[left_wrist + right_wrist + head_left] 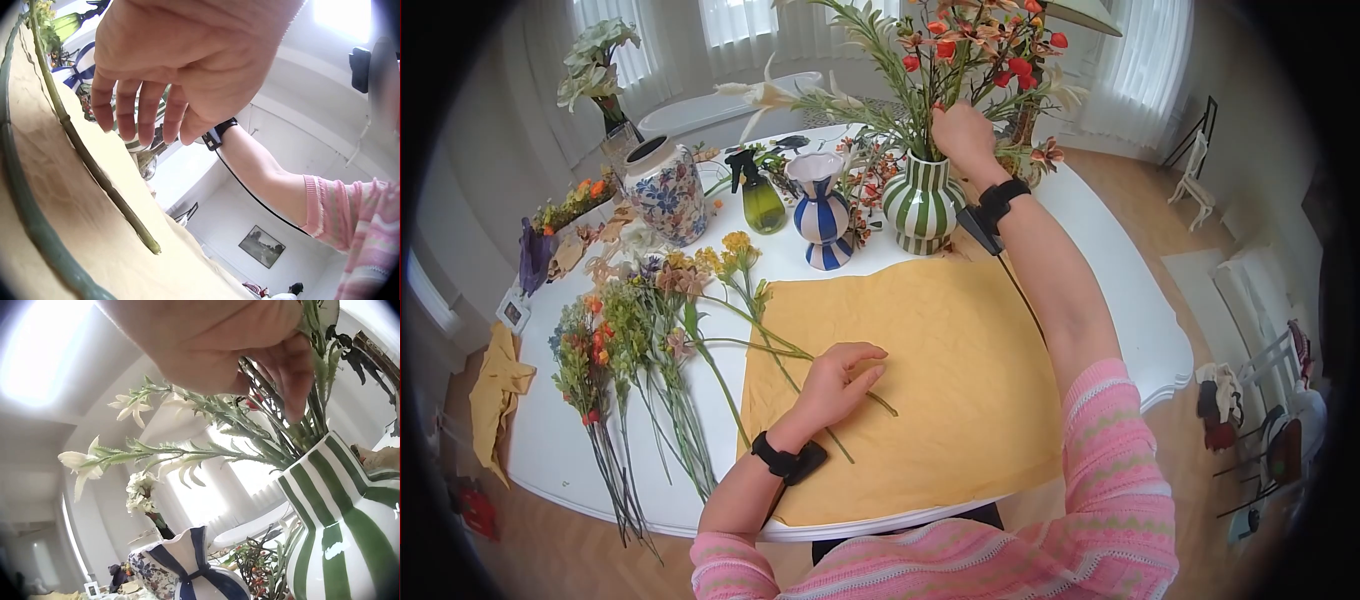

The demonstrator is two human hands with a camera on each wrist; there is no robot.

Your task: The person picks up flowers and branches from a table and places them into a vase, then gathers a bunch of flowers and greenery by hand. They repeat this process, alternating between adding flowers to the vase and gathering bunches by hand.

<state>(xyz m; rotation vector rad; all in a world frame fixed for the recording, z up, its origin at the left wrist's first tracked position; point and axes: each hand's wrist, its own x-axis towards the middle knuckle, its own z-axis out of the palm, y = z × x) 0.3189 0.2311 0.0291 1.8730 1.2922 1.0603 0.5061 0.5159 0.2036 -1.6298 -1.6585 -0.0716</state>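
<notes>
My right hand (pixel 965 140) curls its fingers round flower stems (pixel 265 384) just above the mouth of a green-and-white striped vase (pixel 923 210). Long sprays of white lilies (pixel 84 459) and red and orange blooms (pixel 945 48) fan out from the vase. Low over a yellow cloth-like sheet (pixel 960 370) hovers my left hand (pixel 835 385), its fingers loosely bent and nothing in them. Beneath that hand, stems of a yellow-flowered cutting (pixel 740 250) cross the sheet; their cut ends show in the left wrist view, where one stem (pixel 94 165) passes below the fingers.
Left of the striped vase stand a blue-and-white vase (pixel 821 215), a green spray bottle (pixel 762 205) and a floral-patterned vase (pixel 665 195). Bunches of cut flowers (pixel 655 330) lie along the left of the white table (pixel 1115 300). A lamp shade (pixel 1085 14) rises behind the arrangement.
</notes>
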